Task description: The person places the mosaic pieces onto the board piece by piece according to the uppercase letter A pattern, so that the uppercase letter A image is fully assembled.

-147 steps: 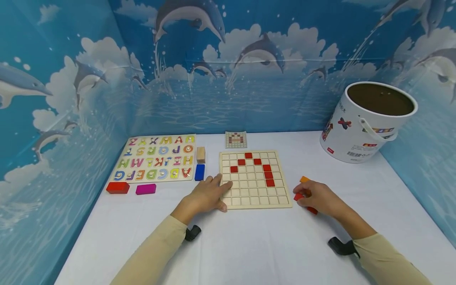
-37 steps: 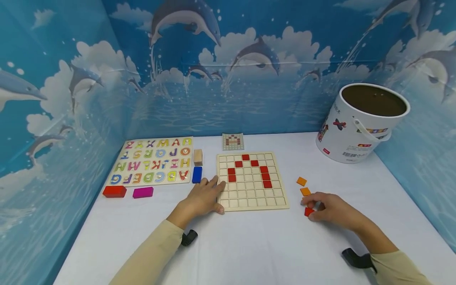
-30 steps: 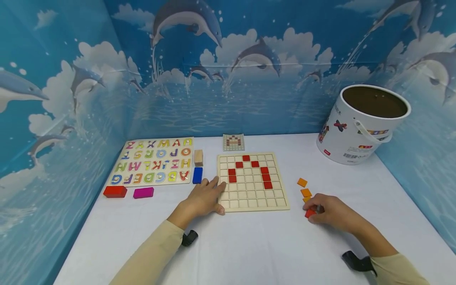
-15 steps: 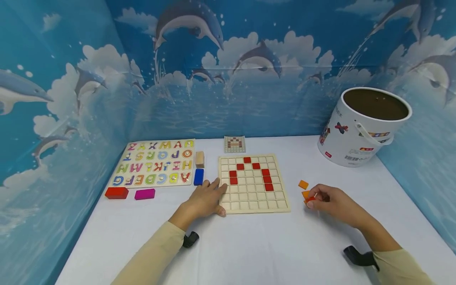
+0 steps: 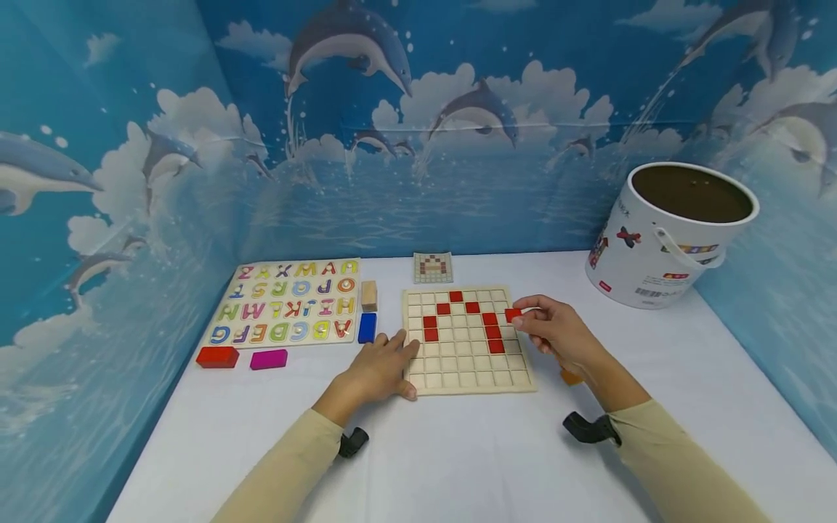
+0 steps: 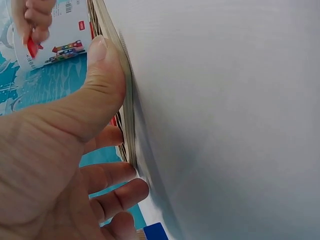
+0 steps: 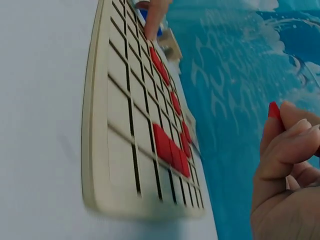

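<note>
My right hand (image 5: 559, 335) has come up from the loose tiles on the worktop (image 5: 458, 450) and is now hovering over the right edge of the board (image 5: 467, 338), carrying a red tile (image 5: 513, 314) that was not in it a moment ago. I am pinching the tile between thumb and fingers (image 7: 285, 145), the rest of the hand curled; the tile is hanging just above the board's right columns, beside the red tiles (image 5: 492, 330) already sitting in the grid. In the right wrist view the tile's edge (image 7: 273, 110) is showing at my fingertips, clear of the board (image 7: 130, 150).

My left hand (image 5: 379, 367) is lying where it was, pressing on the board's near left corner with the thumb (image 6: 102, 75) against its edge and the fingers spread flat, holding nothing.

An orange tile (image 5: 570, 377) is peeking out under my right wrist. A small pattern card (image 5: 433, 267) is lying behind the board. To the left are a blue block (image 5: 367, 327), a plain wooden block (image 5: 369, 295) and the alphabet puzzle (image 5: 288, 301), with a red block (image 5: 218, 357) and a magenta block (image 5: 268, 359) in front of it. A white bucket (image 5: 667, 240) is standing at far right.
</note>
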`<action>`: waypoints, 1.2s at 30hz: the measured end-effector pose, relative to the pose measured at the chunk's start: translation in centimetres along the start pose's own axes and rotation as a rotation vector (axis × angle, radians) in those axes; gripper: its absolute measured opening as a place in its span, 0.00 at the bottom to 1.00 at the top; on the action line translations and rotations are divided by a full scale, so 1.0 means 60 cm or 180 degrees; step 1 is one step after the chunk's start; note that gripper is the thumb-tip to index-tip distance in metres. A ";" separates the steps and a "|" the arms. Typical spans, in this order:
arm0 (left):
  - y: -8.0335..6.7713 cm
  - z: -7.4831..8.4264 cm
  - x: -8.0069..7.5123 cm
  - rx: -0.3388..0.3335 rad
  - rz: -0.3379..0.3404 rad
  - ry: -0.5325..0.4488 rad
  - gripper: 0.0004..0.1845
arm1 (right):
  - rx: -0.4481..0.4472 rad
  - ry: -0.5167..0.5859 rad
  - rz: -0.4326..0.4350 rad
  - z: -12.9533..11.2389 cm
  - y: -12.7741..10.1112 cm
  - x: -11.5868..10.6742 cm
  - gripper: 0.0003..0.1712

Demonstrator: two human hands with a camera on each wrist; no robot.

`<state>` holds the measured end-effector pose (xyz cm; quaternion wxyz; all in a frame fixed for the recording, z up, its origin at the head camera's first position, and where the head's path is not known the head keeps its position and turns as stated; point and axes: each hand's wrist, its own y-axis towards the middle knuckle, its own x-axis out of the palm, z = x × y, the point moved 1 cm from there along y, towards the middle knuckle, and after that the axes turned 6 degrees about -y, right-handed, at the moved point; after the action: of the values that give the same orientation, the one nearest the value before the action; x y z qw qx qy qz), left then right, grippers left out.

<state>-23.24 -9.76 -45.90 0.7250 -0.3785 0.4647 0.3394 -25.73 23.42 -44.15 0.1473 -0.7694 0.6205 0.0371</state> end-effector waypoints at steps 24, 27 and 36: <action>-0.002 -0.004 -0.002 0.0032 0.0003 0.0112 0.50 | -0.0196 -0.1423 -0.0290 -0.010 0.057 0.226 0.14; -0.003 -0.004 -0.003 0.0052 0.0011 0.0100 0.50 | -0.0213 -0.1604 -0.0241 -0.013 0.056 0.230 0.13; -0.001 -0.006 -0.001 0.0035 0.0010 0.0039 0.50 | -0.0267 -0.1655 -0.0189 -0.014 0.052 0.208 0.16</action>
<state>-23.36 -10.09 -45.93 0.7237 -0.3759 0.4715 0.3356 -25.99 10.83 -46.92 0.2709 -0.7572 0.5369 0.2549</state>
